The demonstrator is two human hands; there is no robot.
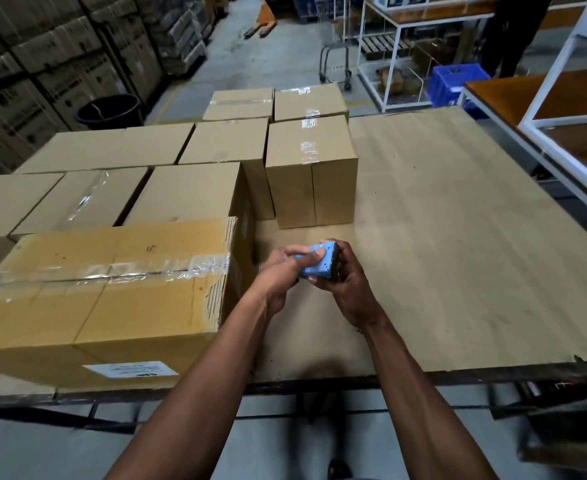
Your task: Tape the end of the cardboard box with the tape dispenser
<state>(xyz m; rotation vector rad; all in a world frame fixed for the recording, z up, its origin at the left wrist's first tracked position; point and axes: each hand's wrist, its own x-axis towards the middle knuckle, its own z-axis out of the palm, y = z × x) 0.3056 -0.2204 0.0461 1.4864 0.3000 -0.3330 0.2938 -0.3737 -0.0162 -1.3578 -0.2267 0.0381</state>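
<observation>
**A:** Nearest to us, we're looking down at both bare forearms reaching out over the cardboard-covered table (458,237). We're holding the blue tape dispenser (319,261) between the two hands, just above the table surface. The right hand (345,282) is wrapping around it from the right and underneath, fingers closed on it. The left hand (281,271) is coming in from the left, fingertips pinching its near-left edge.

**B:** And the cardboard box (105,289)?

**A:** It's sitting just left of the hands, not touching them, at the table's near edge. Clear tape is running along its top seam, and a white label (131,369) is showing on the near side. Behind it we're seeing more taped boxes (236,150) packed in rows. Farther back, a black bin (110,110) and a blue crate (458,83) are standing on the floor.
</observation>
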